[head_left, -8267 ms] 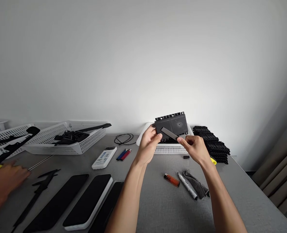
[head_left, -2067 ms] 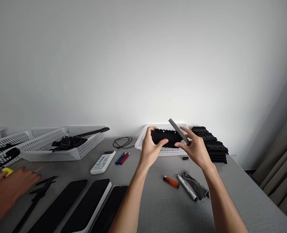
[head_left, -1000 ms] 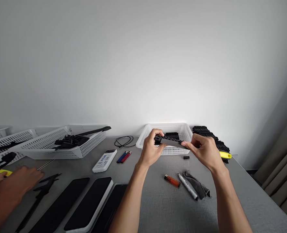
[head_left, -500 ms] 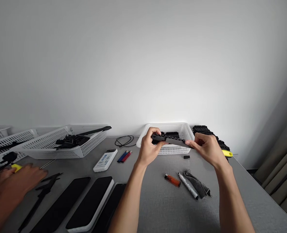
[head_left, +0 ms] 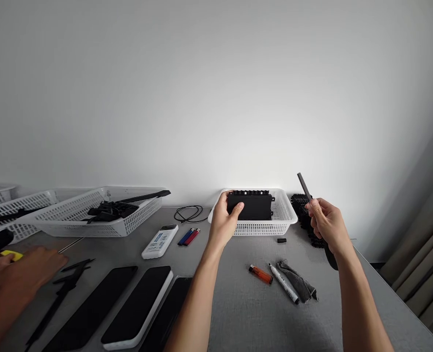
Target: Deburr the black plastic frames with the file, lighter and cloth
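My left hand is closed on a flat black plastic part, thumb on its broad face. The part stands upright, with a notched row along its top edge and small tabs on its right side. Behind and below it is a white mesh basket. To the right, my right hand grips a flat file, its narrow grey blade pointing up and left, clear of the part. The dark end of its handle shows beneath the palm. Black toothed parts are stacked beside the basket, partly hidden by that hand.
An orange lighter, a marker, a grey cloth and a small black cap lie nearer. Leftward are two lighters, a white device, phone-like slabs, calipers, more baskets and a co-worker's hands.
My right hand has moved the file away from the part's edge, to the right, and turned its blade upward. My left hand has tipped the black part so its broad face shows.
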`<state>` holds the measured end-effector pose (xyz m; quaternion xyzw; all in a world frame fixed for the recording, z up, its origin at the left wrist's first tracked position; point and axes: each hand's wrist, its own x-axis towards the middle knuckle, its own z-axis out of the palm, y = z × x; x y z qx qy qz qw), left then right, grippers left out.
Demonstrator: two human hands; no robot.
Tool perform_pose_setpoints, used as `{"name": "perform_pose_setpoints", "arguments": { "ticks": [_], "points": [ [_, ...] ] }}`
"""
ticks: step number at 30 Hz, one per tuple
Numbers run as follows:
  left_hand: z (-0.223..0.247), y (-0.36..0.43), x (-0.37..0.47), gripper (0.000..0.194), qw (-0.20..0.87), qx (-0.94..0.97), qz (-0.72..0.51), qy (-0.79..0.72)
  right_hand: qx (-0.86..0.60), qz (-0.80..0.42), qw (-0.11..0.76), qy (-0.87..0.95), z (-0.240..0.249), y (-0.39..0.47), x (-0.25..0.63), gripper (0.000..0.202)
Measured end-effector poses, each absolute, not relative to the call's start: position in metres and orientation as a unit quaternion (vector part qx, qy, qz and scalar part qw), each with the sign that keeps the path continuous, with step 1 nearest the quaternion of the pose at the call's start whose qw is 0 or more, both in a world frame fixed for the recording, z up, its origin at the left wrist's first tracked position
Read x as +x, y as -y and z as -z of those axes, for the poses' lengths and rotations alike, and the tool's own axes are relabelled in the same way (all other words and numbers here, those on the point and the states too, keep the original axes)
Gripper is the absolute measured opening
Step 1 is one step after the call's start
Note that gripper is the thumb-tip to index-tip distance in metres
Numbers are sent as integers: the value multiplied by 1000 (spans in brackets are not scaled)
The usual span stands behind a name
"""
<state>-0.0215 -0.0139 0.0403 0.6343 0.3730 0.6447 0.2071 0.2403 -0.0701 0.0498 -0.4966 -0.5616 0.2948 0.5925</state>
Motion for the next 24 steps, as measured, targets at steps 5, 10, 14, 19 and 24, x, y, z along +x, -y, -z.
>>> {"name": "perform_pose_setpoints", "arguments": {
  "ticks": [5,10,14,19,24],
  "points": [
    [-46,19,-25,32,251,614,-643,-383,-559,-239,498,618,-3,63,248,45],
    [-55,31,-24,31,267,597,-653,-382,-635,-151,380,656,75,69,249,51],
    [-59,38,-23,27,272,587,-668,-367,-675,-166,265,668,122,74,250,47],
    [-62,42,-23,28,272,580,-693,-331,-703,-149,182,672,140,72,251,46],
    [-62,41,-25,26,316,594,-691,-266,-709,-133,167,672,144,67,249,45]
  ]
}}
